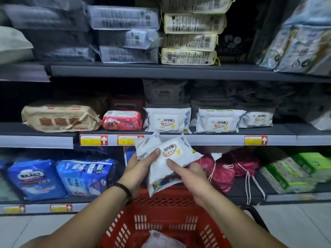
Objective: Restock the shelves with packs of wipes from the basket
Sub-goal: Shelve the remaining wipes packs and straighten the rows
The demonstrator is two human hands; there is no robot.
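While clutched in left grip and right grip, crinkled white packs, red-yellow oval label.

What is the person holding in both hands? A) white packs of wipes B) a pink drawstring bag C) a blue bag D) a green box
A: the left hand and the right hand grip white packs of wipes above the red basket.
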